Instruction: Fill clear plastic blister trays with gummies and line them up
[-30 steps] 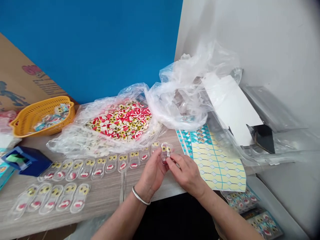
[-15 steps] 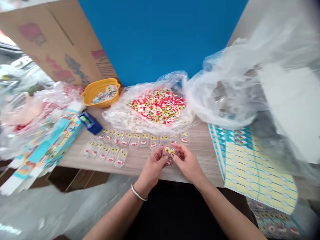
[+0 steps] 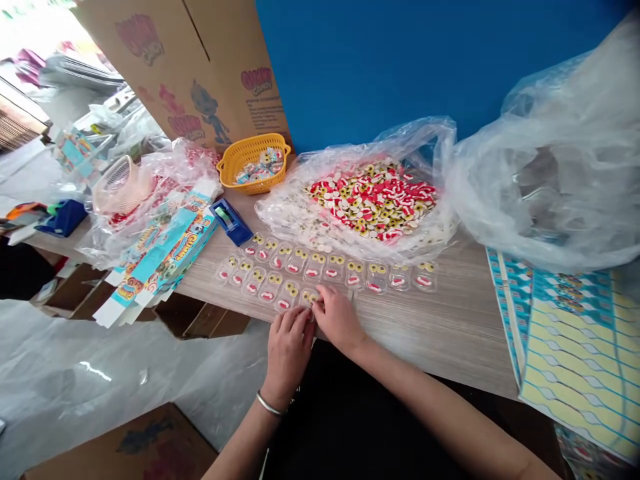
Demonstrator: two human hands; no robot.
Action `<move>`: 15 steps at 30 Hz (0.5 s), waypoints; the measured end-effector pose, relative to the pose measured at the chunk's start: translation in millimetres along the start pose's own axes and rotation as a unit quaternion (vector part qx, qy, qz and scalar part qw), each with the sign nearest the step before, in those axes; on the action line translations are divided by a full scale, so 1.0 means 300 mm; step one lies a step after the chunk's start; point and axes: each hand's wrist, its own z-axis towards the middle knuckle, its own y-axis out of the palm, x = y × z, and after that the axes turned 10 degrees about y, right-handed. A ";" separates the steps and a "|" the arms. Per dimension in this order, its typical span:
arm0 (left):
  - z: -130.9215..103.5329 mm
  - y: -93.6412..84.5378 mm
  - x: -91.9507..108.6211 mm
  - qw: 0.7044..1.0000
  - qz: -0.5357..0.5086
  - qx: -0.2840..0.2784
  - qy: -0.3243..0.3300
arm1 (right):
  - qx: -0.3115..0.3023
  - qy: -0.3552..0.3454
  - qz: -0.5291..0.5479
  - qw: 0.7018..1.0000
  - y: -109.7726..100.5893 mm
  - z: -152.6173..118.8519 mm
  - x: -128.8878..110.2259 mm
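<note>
Both hands are at the near edge of the table, around a small clear plastic tray (image 3: 310,297) with two yellow eye candies and part of its lower half hidden by fingers. My left hand (image 3: 290,347) has its bent fingers closed on the tray's near end. From the right side, my right hand (image 3: 337,321) pinches the same tray. It lies at the right end of a front row of like trays, beside a tray with yellow eyes and red-and-white lips (image 3: 287,295). Behind runs a longer row of filled trays (image 3: 335,267).
An open plastic bag of candy pieces (image 3: 375,200) lies behind the rows. An orange basket (image 3: 255,163), a blue tape dispenser (image 3: 233,223) and flat printed boxes (image 3: 165,250) are on the left. Printed sheets (image 3: 575,353) and a cloudy plastic bag (image 3: 550,193) are at right.
My hands have brought the tray from in front of the back row down to the right end of the front row. The view has swung left.
</note>
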 end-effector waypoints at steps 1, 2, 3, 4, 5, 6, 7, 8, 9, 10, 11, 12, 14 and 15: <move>0.006 0.004 -0.004 1.000 0.005 -0.002 0.001 | 0.005 -0.010 -0.033 0.999 -0.013 -0.009 -0.003; 0.012 0.007 -0.007 1.000 0.012 -0.003 0.002 | 0.006 -0.016 -0.059 0.998 -0.028 -0.019 -0.004; 0.018 0.007 -0.010 1.000 0.021 -0.004 0.003 | 0.004 -0.019 -0.077 0.997 -0.046 -0.032 -0.002; 0.022 0.005 -0.011 0.999 0.031 -0.004 0.007 | 0.001 -0.020 -0.087 0.996 -0.068 -0.045 0.003; 0.025 0.000 -0.013 0.999 0.040 -0.004 0.014 | -0.002 -0.021 -0.088 0.996 -0.093 -0.059 0.012; 0.027 -0.005 -0.014 0.998 0.050 -0.001 0.022 | -0.001 -0.022 -0.084 0.996 -0.123 -0.074 0.025; 0.028 -0.011 -0.017 0.998 0.059 0.003 0.031 | 0.001 -0.022 -0.075 0.997 -0.157 -0.090 0.041; 0.027 -0.014 -0.022 0.997 0.066 0.008 0.042 | 0.006 -0.019 -0.061 0.998 -0.196 -0.105 0.061; 0.026 -0.014 -0.031 0.996 0.072 0.015 0.050 | 0.017 -0.014 -0.044 0.999 -0.239 -0.120 0.083; 0.024 -0.009 -0.043 0.995 0.076 0.023 0.057 | 0.032 -0.007 -0.024 0.999 -0.288 -0.134 0.109; 0.024 0.001 -0.058 0.995 0.076 0.029 0.065 | 0.054 0.000 -0.004 0.999 -0.343 -0.147 0.137; 0.028 0.016 -0.074 0.994 0.071 0.038 0.067 | 0.079 0.006 0.016 0.997 -0.402 -0.158 0.167; 0.047 0.052 -0.102 0.990 0.058 0.097 0.090 | 0.140 0.017 0.045 0.989 -0.533 -0.174 0.234; 0.064 0.070 -0.107 0.985 0.049 0.127 0.106 | 0.174 0.022 0.048 0.983 -0.603 -0.178 0.271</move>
